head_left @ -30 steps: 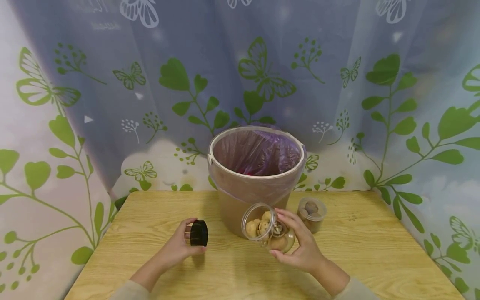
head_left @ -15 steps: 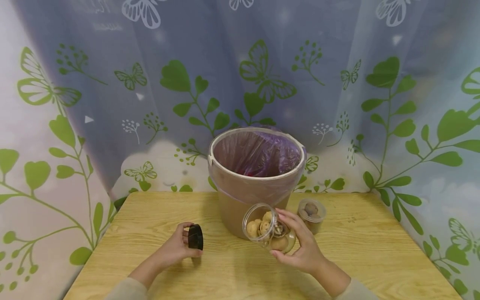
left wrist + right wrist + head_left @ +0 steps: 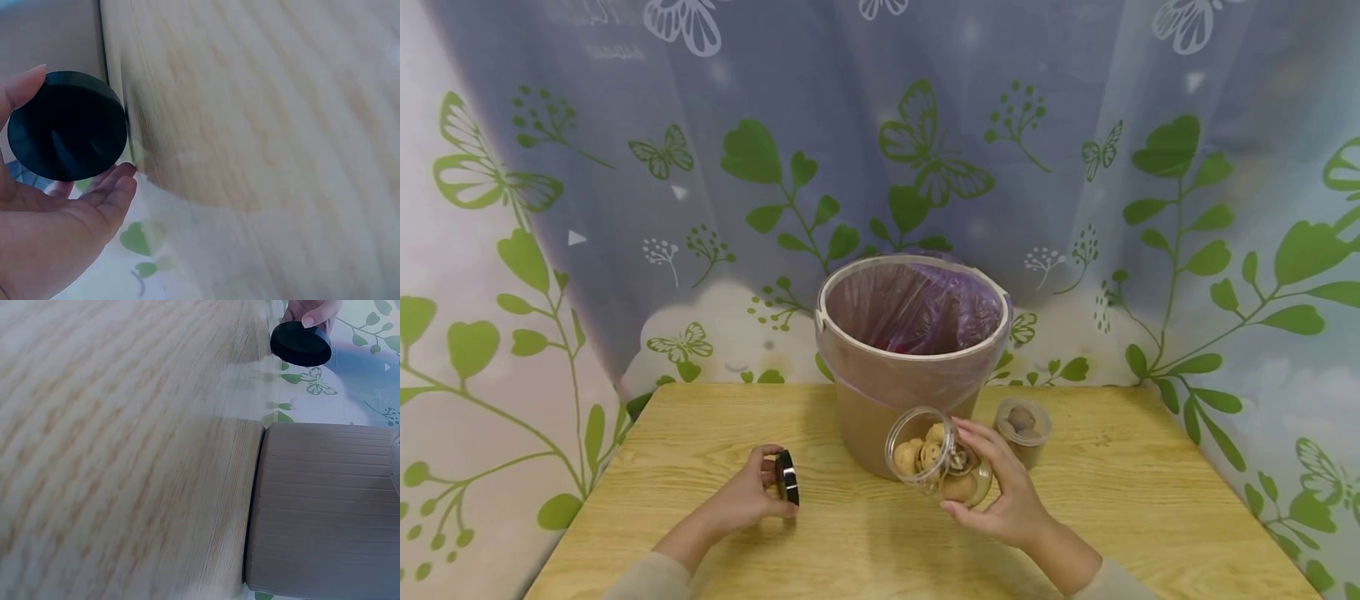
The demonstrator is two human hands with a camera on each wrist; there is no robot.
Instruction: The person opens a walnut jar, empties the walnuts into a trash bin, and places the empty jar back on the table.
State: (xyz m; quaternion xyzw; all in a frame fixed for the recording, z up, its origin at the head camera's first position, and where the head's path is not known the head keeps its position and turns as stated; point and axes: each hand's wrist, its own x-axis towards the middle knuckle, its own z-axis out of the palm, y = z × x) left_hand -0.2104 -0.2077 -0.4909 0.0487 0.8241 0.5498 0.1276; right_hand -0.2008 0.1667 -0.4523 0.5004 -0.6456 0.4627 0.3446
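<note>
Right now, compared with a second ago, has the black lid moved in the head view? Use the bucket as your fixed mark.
Yes: held in the left hand, the black lid has shifted slightly left, farther from the bucket.

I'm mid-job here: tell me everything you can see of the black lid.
The black lid is round and shallow, with a short side wall, and looks like slightly glossy plastic. It is held on edge, nearly side-on in the head view, and fitted on nothing. The left hand grips it by the rim. It is over the table, left of the bucket and apart from it. Whether it touches the table is unclear.
</note>
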